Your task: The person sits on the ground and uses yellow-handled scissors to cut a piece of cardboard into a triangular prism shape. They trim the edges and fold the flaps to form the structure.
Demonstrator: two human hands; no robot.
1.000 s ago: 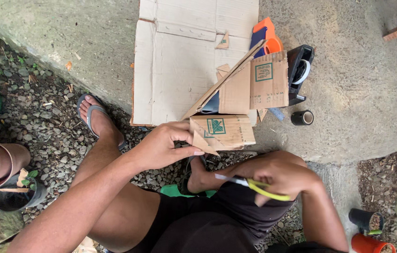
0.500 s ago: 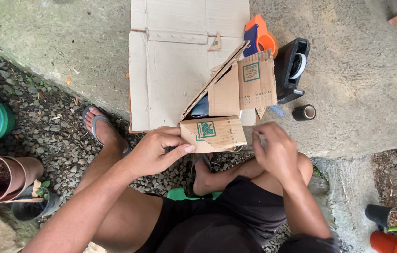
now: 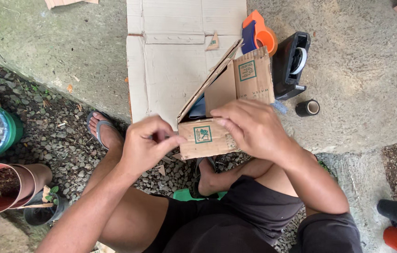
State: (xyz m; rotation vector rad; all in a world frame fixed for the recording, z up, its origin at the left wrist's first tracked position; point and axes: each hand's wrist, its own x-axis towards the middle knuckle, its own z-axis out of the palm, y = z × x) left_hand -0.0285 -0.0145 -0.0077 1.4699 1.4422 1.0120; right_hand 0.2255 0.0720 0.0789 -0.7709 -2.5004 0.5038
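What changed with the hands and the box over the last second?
The right hand, which held a yellow-handled tool near the lap, has come up onto the small cardboard box and now rests on its top; the tool is no longer in view. The left hand stays at the box's left edge. The flattened cardboard sheet, black tape dispenser and tape roll lie as before.
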